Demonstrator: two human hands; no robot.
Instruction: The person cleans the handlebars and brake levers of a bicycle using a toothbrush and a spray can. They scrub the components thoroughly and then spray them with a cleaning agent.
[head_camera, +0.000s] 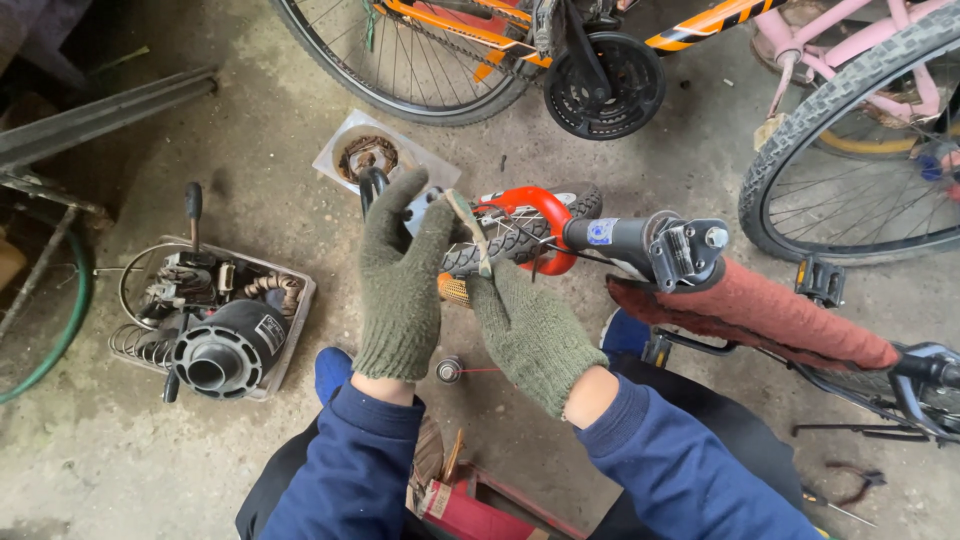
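Observation:
Both my hands wear green knit gloves. My left hand (402, 275) and my right hand (527, 335) pinch a narrow tan strip (468, 228) between them, the left at its upper end, the right at its lower end. The strip hangs over the small front wheel (520, 240) of a child's bike with a red mudguard (535, 200). To the right, the bike's black stem clamp (685, 248) and its frame wrapped in rust-red padding (770, 315) run across my lap.
A shallow tray (290, 330) of metal parts, springs and a black cylindrical housing (225, 350) lies on the concrete at left. A plastic pack with a brown ring (365, 155) sits beyond my hands. Bicycle wheels (420, 60) (850, 150) stand at the top. Pliers (850, 485) lie at lower right.

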